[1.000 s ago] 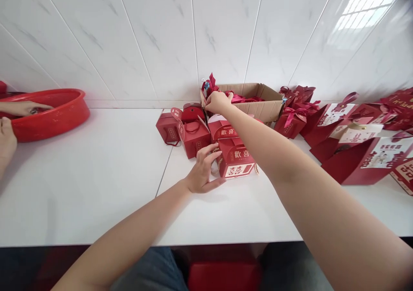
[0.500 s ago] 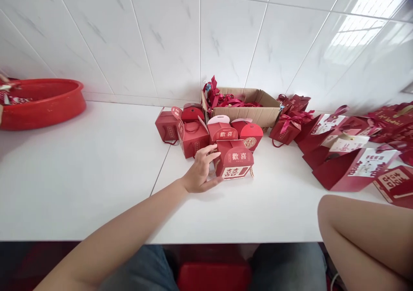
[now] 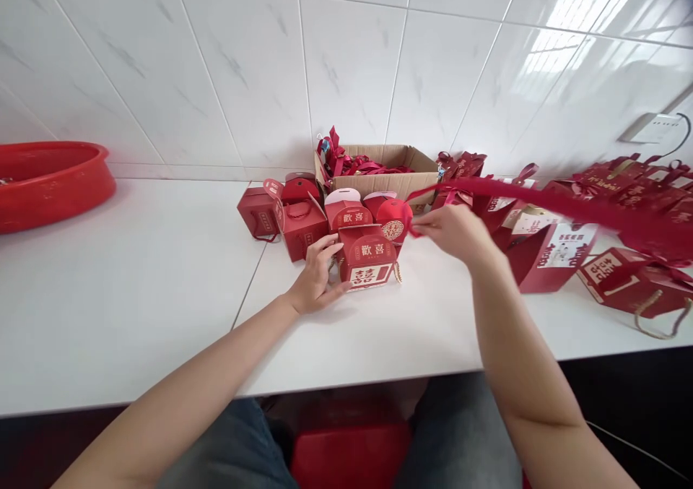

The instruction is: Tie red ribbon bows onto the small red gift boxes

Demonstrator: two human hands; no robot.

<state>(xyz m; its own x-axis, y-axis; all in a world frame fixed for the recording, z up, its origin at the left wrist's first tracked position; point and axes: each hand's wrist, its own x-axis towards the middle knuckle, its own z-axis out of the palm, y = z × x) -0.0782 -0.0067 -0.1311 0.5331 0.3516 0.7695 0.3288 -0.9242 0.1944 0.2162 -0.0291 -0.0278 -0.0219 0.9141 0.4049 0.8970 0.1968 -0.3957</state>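
My left hand (image 3: 318,278) grips the left side of a red gift box (image 3: 371,275), thumb low at its front and fingers at its side. The box stands upright on the white table, with gold characters on its flap and a cord handle at its right. To the right of it my right hand (image 3: 452,230) is closed on a dark red ribbon (image 3: 520,191), whose long tail streams off to the right, blurred. Behind the held box more red boxes (image 3: 304,226) stand close together, some with raised flaps. The right fingertips are partly smeared by motion.
A cardboard box (image 3: 379,181) holding red ribbons stands against the tiled wall (image 3: 351,55). At the far left is a red plastic basin (image 3: 59,189). Several red boxes with ribbons and labels (image 3: 552,258) crowd the right side. The table's front edge runs before my knees.
My right hand has come in from the right, now holding a ribbon beside the boxes. My left hand still holds the same gift box. The view has turned toward the right.
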